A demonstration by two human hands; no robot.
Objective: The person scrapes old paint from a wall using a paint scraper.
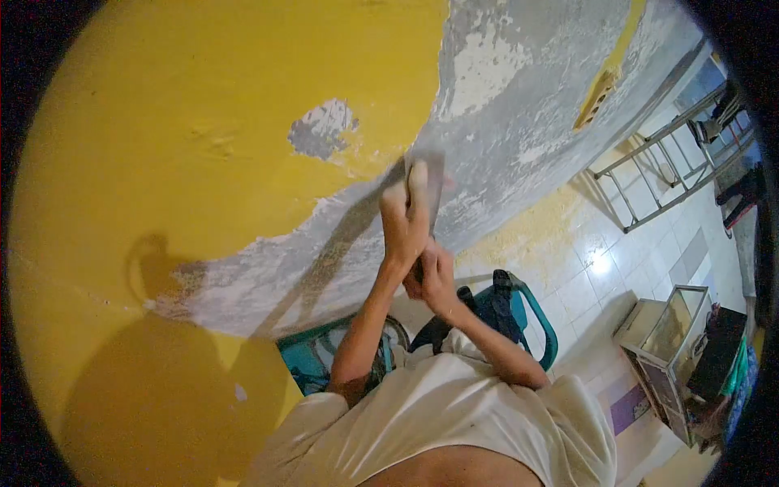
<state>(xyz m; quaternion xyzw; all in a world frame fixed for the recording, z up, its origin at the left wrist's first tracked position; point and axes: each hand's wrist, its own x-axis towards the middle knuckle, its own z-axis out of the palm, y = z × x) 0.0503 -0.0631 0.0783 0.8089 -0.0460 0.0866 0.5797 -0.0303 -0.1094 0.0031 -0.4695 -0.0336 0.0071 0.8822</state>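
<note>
Tool (435,180) blurry, prob. scraper; R hand (438,282) hides pt of handle (417,269).

A loose cream T-shirt (454,414) hangs in soft creases, its neckline (454,447) wide and round. Towards each grip (436,280), the forearms (363,333) are bare.

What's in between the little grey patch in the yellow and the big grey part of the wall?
Yellow paint lies between the little grey patch and the big grey part; it shows in the head view.
</note>
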